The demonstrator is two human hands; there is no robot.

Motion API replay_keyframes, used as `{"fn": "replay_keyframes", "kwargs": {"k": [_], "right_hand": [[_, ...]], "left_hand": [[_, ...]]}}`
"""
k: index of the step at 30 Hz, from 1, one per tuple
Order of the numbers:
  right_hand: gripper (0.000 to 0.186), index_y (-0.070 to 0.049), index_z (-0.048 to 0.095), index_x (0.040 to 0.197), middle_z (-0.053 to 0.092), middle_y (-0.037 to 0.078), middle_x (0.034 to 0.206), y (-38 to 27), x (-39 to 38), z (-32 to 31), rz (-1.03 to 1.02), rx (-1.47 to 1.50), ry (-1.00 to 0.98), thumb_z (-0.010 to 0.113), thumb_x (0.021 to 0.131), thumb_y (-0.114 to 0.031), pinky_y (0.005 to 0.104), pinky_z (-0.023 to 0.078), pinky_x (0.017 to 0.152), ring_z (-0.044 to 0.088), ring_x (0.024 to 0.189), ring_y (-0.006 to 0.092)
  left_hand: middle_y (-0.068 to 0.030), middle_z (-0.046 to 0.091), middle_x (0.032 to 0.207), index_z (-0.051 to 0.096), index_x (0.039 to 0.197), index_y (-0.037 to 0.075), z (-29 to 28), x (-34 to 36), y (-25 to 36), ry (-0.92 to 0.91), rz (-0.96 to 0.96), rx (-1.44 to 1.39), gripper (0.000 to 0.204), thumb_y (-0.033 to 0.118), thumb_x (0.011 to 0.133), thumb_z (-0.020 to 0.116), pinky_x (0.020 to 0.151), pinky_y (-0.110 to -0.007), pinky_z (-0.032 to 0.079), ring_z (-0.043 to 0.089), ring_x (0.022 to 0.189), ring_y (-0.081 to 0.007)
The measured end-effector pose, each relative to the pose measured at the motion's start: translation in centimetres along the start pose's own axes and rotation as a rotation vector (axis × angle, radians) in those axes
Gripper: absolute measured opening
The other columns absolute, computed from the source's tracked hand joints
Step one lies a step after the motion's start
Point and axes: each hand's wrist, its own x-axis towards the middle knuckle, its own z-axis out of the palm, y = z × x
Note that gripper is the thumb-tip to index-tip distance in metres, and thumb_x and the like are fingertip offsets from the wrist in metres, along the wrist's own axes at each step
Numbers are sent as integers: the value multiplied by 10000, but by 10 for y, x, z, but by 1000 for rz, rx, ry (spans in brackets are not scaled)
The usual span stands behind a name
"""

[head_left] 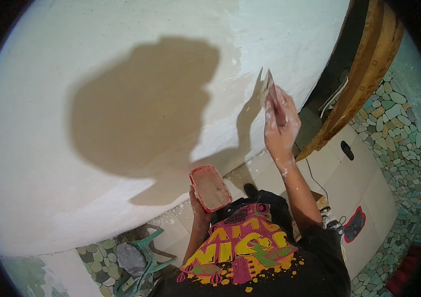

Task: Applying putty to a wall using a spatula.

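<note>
My left hand grips a red-rimmed rectangular tub from its left side, low in front of my body. Pale pinkish-beige putty fills much of it. Raised at the upper right, my right hand is closed around a putty knife, its thin blade pointing up and seen nearly edge-on. White smears cover the fingers and wrist. The blade is close to the pale wall; whether it touches cannot be made out. Whiter and beige patches show on the wall, along with a large shadow.
Right of the wall is a dark opening edged by a brown patterned curtain or panel. A black slipper, a cable and a red-edged dark object lie on the tiles. At lower left stands a green plastic seat beside a grey lump.
</note>
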Motion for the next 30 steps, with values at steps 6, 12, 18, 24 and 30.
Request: {"fn": "replay_keyframes", "kwargs": {"k": [6, 12, 18, 24, 30], "right_hand": [[607, -21, 657, 1399, 695, 189, 1280, -52, -6, 48, -32, 23, -17, 586, 821, 151, 302, 549, 952, 691, 1163, 266], [571, -32, 680, 1354, 694, 189, 1301, -64, -23, 50, -53, 210, -228, 639, 793, 70, 451, 564, 962, 690, 1140, 400], [586, -128, 704, 1349, 661, 129, 1392, -55, 50, 9, -610, -411, -115, 751, 766, -84, 463, 495, 1032, 641, 1241, 347], [575, -131, 707, 1354, 637, 98, 1438, -12, 48, 15, -698, -645, -154, 776, 783, -129, 475, 457, 1043, 594, 1318, 337], [598, -110, 660, 1409, 620, 129, 1429, 32, -17, -8, -447, -537, -325, 721, 824, -1, 419, 494, 1032, 612, 1296, 290]], "left_hand": [[-127, 572, 1489, 435, 1561, 125, 1, -1, -4, -86, 46, -18, 684, 586, 1054, 434, 1070, -570, 521, 601, 1300, -360], [-129, 584, 1472, 453, 1549, 130, 25, -2, 5, -53, 55, -11, 668, 586, 1060, 429, 1047, -571, 538, 620, 1277, -356], [-136, 563, 1505, 448, 1562, 144, 17, 1, 3, -84, 92, 36, 714, 637, 1046, 412, 1101, -565, 502, 591, 1322, -360], [-129, 587, 1469, 461, 1543, 144, 6, 9, -5, -48, 85, -17, 660, 588, 1055, 431, 1046, -576, 540, 622, 1282, -360], [-127, 601, 1446, 471, 1530, 148, 14, 9, -8, -64, 63, 21, 675, 614, 1043, 437, 1061, -588, 526, 625, 1275, -355]]}}
